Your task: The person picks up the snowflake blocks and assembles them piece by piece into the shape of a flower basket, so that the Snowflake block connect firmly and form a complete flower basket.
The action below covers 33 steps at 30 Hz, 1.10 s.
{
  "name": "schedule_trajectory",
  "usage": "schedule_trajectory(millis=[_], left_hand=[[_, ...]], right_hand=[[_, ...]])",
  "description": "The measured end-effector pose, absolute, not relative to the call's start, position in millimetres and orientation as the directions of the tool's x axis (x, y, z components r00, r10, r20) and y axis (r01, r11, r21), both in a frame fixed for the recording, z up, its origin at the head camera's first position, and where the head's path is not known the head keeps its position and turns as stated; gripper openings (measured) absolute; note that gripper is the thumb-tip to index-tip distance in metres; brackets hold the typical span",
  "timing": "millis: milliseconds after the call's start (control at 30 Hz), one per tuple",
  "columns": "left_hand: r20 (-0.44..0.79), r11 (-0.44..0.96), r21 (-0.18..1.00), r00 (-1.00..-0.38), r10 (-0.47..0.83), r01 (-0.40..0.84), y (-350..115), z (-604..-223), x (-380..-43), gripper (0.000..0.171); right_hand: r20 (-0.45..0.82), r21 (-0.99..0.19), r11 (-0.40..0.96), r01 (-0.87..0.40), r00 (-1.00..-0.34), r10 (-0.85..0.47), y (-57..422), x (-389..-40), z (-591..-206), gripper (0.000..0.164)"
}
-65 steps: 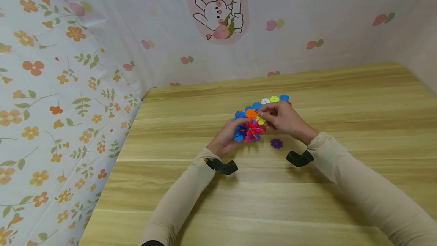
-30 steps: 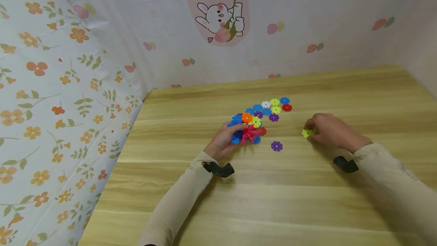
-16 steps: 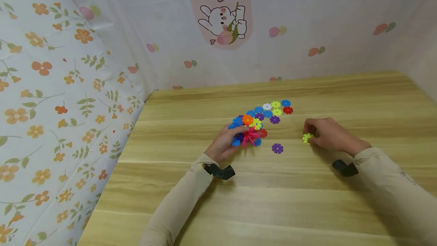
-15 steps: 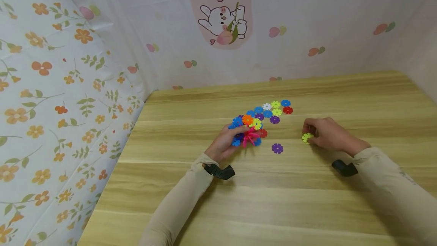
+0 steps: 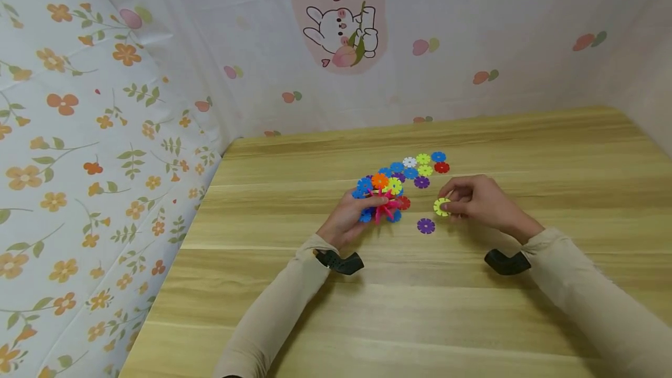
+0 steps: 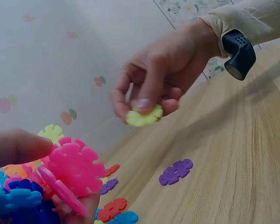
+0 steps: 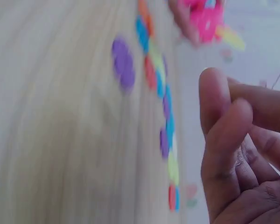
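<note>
My left hand (image 5: pixel 343 216) grips a cluster of interlocked plastic snowflake discs in blue, orange, yellow and pink. Its thumb lies over the pink discs (image 5: pixel 385 207), which the left wrist view shows up close. To the right and apart from the cluster, my right hand (image 5: pixel 480 204) pinches a single yellow snowflake disc (image 5: pixel 440 207) between thumb and fingers, above the table. The left wrist view shows that yellow disc (image 6: pixel 143 117) held nearly flat. In the right wrist view the right hand's fingers (image 7: pixel 217 100) hide it.
A loose purple disc (image 5: pixel 426 226) lies on the wooden table (image 5: pixel 399 319) between the hands. Behind the cluster, several loose discs lie in a slanting band, among them a white one (image 5: pixel 409 162) and a red one (image 5: pixel 442 167). A printed cloth (image 5: pixel 236 28) hangs behind the table.
My right hand went from the cluster out to the right, where it had the yellow disc at the tabletop; now it has moved back left with that disc, raised. My left hand keeps its hold.
</note>
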<state>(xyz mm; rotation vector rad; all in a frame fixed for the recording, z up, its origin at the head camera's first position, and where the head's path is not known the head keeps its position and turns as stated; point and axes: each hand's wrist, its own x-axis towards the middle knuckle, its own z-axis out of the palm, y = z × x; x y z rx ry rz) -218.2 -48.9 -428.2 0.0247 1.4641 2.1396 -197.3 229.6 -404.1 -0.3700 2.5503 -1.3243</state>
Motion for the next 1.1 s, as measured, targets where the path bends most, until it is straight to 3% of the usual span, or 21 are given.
schedule_trajectory(millis=[333,800,1100], left_hand=[[-0.275,-0.268,0.873,-0.867,0.417,-0.406,-43,-425,-218,0.021],[-0.275,-0.232,0.886,-0.859,0.432,-0.401,-40,-424,-219,0.035],[-0.251,-0.235,0.904,-0.887,0.388,-0.358,-36,-425,-219,0.024]], right_hand=[[-0.065,-0.903,0.42,-0.084,-0.942,-0.329,194,-196,-399,0.024],[-0.015,-0.939,0.338,-0.068,-0.972,-0.236,172,-197,-401,0.024],[0.058,-0.924,0.358,-0.136,-0.974,-0.219,165,-195,-402,0.024]])
